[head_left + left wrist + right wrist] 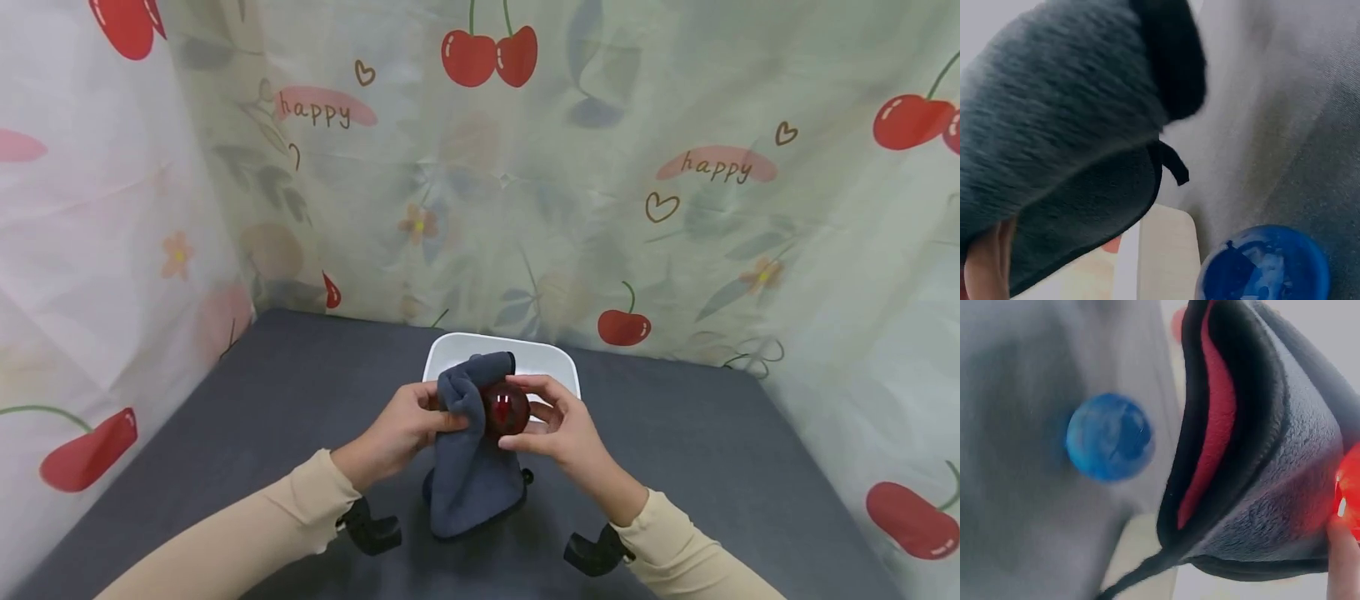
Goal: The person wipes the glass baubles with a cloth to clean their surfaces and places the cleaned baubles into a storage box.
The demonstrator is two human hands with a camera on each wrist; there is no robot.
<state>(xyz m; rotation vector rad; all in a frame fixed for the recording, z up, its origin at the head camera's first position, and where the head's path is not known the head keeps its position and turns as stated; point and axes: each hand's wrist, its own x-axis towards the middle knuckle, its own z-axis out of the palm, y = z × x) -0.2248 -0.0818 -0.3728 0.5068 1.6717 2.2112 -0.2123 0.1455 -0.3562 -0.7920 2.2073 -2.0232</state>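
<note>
A dark grey plush cloth (474, 479) with black edging hangs from my left hand (401, 425), pinched between thumb and fingers. My right hand (558, 421) holds a clear red ball (507, 408) by its right side, against the cloth. In the right wrist view, the cloth (1291, 494) folds open and shows a red strip inside, with the red ball (1350, 490) at the frame's edge. A clear blue ball (1110, 437) lies on the grey surface; the left wrist view shows this blue ball (1266, 265) too. From the head view the cloth mostly hides it.
Behind the hands stands a white tray (487, 343) on the dark grey table (315, 375). Curtains (502, 183) printed with cherries surround the table at the back and both sides. Black camera mounts (372, 529) hang under both wrists.
</note>
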